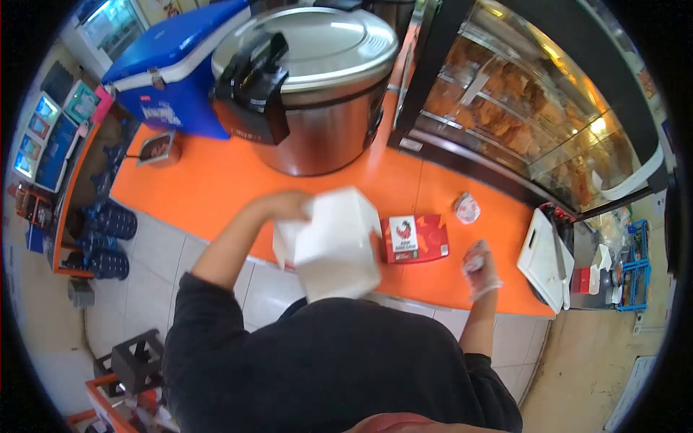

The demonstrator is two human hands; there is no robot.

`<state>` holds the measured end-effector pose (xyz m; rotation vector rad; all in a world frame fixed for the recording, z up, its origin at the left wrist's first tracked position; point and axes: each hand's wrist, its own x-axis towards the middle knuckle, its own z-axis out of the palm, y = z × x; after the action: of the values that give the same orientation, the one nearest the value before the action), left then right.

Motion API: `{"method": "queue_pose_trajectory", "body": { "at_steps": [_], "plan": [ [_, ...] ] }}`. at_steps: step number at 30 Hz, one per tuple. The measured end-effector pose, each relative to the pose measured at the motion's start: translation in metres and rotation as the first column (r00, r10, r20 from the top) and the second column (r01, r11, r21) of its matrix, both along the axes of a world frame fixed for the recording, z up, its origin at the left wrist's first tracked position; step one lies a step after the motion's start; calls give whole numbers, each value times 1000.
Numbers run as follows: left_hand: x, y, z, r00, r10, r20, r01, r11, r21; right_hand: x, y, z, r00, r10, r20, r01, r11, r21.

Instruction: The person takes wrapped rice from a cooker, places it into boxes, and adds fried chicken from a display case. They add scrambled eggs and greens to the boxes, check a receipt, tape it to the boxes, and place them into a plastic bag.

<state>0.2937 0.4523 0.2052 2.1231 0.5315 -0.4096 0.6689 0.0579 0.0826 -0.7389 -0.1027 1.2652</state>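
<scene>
Orange counter (195,187), plain white box (336,245)

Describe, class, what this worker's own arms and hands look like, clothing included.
Both arms emerge from dark, plain-looking short sleeves. The right hand wears a clear, loose plastic glove with a crinkled cuff. The left hand is blurred, but no glove shows on it.

White carton (338,242), plain, blurred, tilted, over near edge of counter (404,173); small red-and-white packet (473,261), in right hand (484,268).
</scene>
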Motion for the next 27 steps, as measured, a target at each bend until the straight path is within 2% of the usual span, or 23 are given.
{"method": "queue_pose_trajectory", "body": {
  "at_steps": [1,2,3,4,5,7,9,10,11,12,14,16,17,18,19,21,22,23,24,26,27],
  "plan": [
    [6,23,-18,995,-28,-93,38,993,111,-24,18,42,990,-103,100,110,991,-75],
    [9,40,-37,999,-36,-16,39,980,197,-48,36,84,960,-187,209,220,964,-152],
    [15,52,-47,996,-49,-69,64,972,226,-68,51,111,937,-128,325,155,986,-59],
    [23,51,-35,988,-63,-138,99,957,271,-89,65,132,897,-78,434,77,997,20],
    [33,49,-17,976,-78,-204,141,939,315,-112,84,153,882,-13,471,22,1000,-13],
    [41,57,-28,982,-108,-158,161,912,378,-148,126,174,819,184,543,-149,983,-109],
    [42,49,-20,993,-48,-107,85,922,376,-175,169,166,659,442,608,-345,897,-277],
    [44,48,-15,997,-16,-79,45,923,383,-191,188,152,540,564,625,-416,824,-385],
    [46,46,-11,996,-13,-91,49,915,400,-210,204,136,178,597,783,-305,790,-532],
    [46,43,-7,995,-11,-103,53,908,417,-229,218,116,-218,588,779,-139,771,-621],
    [45,33,-4,991,15,-133,47,893,447,-252,237,75,-496,619,609,-6,699,-715],
    [42,25,-1,985,63,-158,23,869,493,-253,230,49,-482,464,743,33,857,-513],
    [38,26,-2,990,117,-84,-54,842,537,-250,231,45,-480,371,795,58,918,-393],
    [30,25,-7,985,171,-9,-136,814,565,-235,225,43,-524,353,775,25,916,-401],
    [23,19,-12,972,226,65,-221,785,579,-216,217,72,-569,338,750,-11,909,-417],
    [19,-4,-6,926,152,345,-371,537,758,-166,193,121,-310,485,818,22,864,-504],
    [19,-16,-2,881,68,469,-455,393,799,-134,179,118,-299,578,759,153,814,-560],
    [22,-32,-5,843,-1,538,-462,512,724,-108,166,114,-271,662,698,288,748,-598],
    [29,-51,-11,789,-60,612,-449,624,640,-94,151,110,-334,685,647,301,728,-615],
    [52,-101,-22,931,-23,365,-174,850,497,-69,123,102,-461,719,521,328,683,-653],
    [69,-120,-38,915,-76,396,-130,874,469,-59,114,95,-440,728,526,355,678,-643]
  ]
}}
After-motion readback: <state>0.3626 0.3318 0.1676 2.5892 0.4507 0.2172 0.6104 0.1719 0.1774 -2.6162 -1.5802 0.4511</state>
